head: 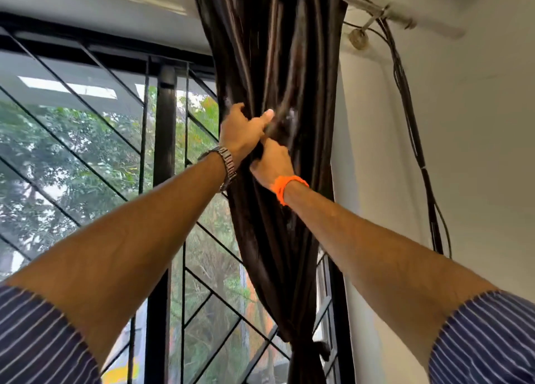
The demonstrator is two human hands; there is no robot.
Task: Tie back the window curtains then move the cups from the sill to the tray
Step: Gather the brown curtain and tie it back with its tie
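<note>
A dark brown satin curtain [275, 50] hangs bunched at the right side of the window, gathered narrow near its lower end [298, 340]. My left hand [241, 128], with a metal watch on the wrist, grips the curtain's left folds at mid height with the thumb stretched across. Just below and to the right, my right hand [272, 160], wearing an orange wristband, clutches the fabric too, touching the left hand. No cups, sill or tray are in view.
A window with a black diagonal metal grille [165, 180] fills the left, trees outside. A white wall [463, 152] stands at right with black cables [411, 128] running down from the curtain rod [399, 15] near the ceiling.
</note>
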